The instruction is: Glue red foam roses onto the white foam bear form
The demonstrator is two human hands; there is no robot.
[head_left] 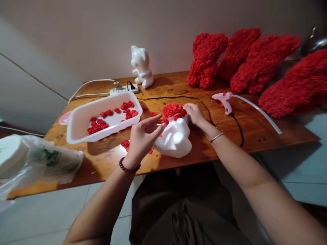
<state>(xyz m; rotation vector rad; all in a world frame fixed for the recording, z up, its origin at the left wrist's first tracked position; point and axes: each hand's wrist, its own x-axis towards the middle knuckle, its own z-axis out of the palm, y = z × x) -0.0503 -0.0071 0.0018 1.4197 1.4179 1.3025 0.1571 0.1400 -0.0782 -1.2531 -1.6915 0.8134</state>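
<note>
A white foam bear (pixel 175 137) lies on the wooden table (pixel 255 132) in front of me, with a patch of red foam roses (pixel 173 110) stuck on its far end. My left hand (pixel 143 137) hovers at the bear's left side, fingers stretched out towards it, holding nothing that I can see. My right hand (pixel 194 114) rests on the bear's far right end next to the roses, fingers curled against it. A loose red rose (pixel 125 144) lies on the table just left of my left hand.
A white plastic tub (pixel 81 120) with several red roses stands at the left. A pink glue gun (pixel 224 101) with its black cord lies at the right. Behind are a bare white bear (pixel 141 66), a power strip (pixel 124 90) and rose-covered red bears (pixel 206 58). A plastic bag (pixel 38 160) sits at the left edge.
</note>
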